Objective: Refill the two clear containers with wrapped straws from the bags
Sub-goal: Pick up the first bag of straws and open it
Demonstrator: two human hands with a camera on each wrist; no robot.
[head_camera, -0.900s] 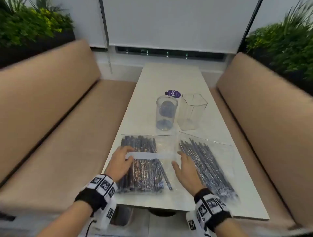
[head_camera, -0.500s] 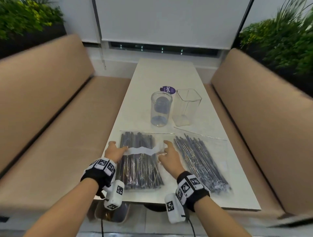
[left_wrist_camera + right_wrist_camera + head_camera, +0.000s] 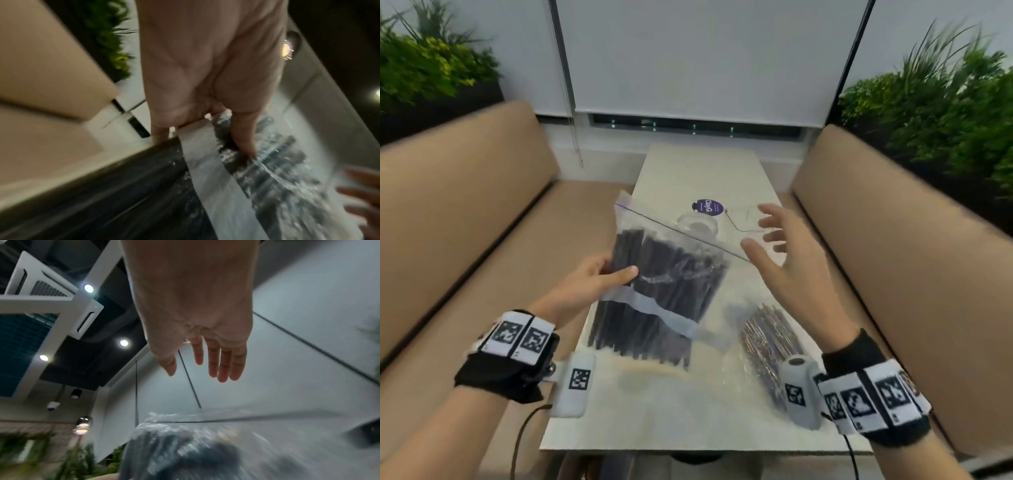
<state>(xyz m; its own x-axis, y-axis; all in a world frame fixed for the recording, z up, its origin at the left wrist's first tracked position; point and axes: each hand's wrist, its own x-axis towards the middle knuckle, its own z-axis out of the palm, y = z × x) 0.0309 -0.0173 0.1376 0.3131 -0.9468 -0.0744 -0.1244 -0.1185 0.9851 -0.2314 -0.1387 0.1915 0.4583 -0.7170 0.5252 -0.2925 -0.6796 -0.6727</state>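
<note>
My left hand [image 3: 599, 277] grips the left edge of a clear zip bag of dark wrapped straws [image 3: 664, 291], thumb on its front, and holds it tilted up off the white table [image 3: 688, 421]. That bag [image 3: 267, 175] has a white label strip. My right hand [image 3: 784, 253] hovers with spread fingers by the bag's upper right corner, holding nothing; its fingers [image 3: 222, 363] show straight. A second bag of straws [image 3: 770, 339] lies flat on the table at the right. The round clear container [image 3: 698, 224] and the square clear container [image 3: 744, 219] stand behind the lifted bag, partly hidden.
Tan bench seats [image 3: 465, 240] flank the table on both sides. A purple round sticker [image 3: 707, 207] lies on the table beyond the containers. Planters with green foliage [image 3: 941, 113] stand behind the benches, and a window blind [image 3: 705, 58] closes the far end.
Both hands were pressing on the left bag as it lay flat. My left hand has lifted it and tilted it upright; my right hand has let go and risen toward its top corner.
</note>
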